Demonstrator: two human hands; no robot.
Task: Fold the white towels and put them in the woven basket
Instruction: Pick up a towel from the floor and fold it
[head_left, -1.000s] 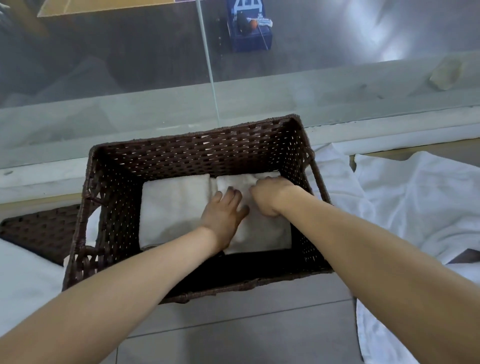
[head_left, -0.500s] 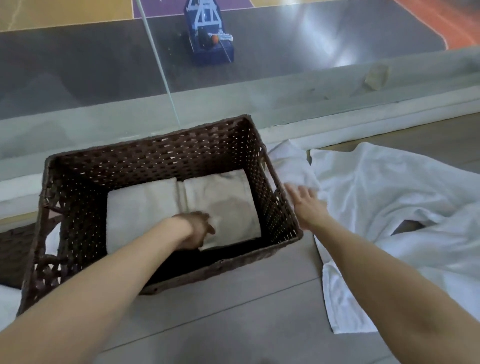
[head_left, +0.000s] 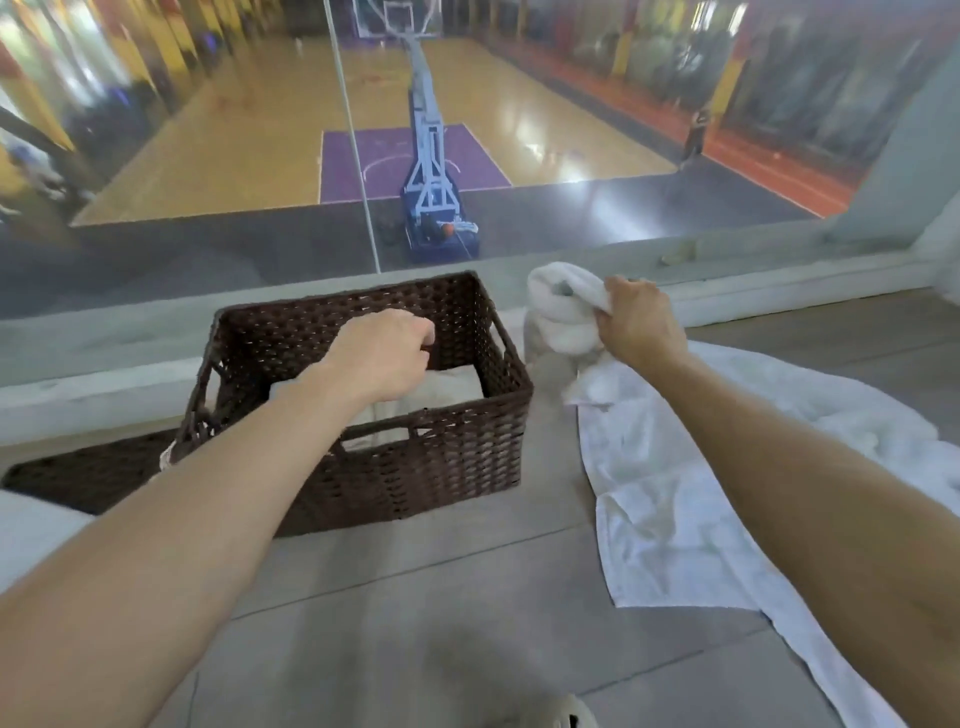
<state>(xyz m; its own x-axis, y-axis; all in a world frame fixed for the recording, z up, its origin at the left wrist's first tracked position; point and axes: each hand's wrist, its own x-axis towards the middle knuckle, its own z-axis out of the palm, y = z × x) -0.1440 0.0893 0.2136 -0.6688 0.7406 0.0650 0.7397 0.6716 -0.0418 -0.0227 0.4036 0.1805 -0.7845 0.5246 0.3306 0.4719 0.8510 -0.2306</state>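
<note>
A dark brown woven basket (head_left: 457, 457) stands on the grey floor and holds folded white towels (head_left: 457, 387), partly hidden behind my arm. My left hand (head_left: 384, 353) hovers over the basket with curled fingers and holds nothing. Just right of the basket, my right hand (head_left: 636, 325) grips a bunched end of a loose white towel (head_left: 561, 306) and lifts it off the floor. The rest of that towel (head_left: 665, 493) trails down and lies spread on the floor to the right.
A glass wall (head_left: 363, 156) with a low ledge (head_left: 779, 280) runs right behind the basket; a basketball court lies below it. A flat woven lid (head_left: 88, 475) lies left of the basket, next to more white cloth (head_left: 31, 530). A shoe tip (head_left: 563, 714) shows at the bottom.
My left hand has lifted off the folded towels and out of the basket. My right hand reached the loose towel, gripped it and raised its end. The head view tilted up.
</note>
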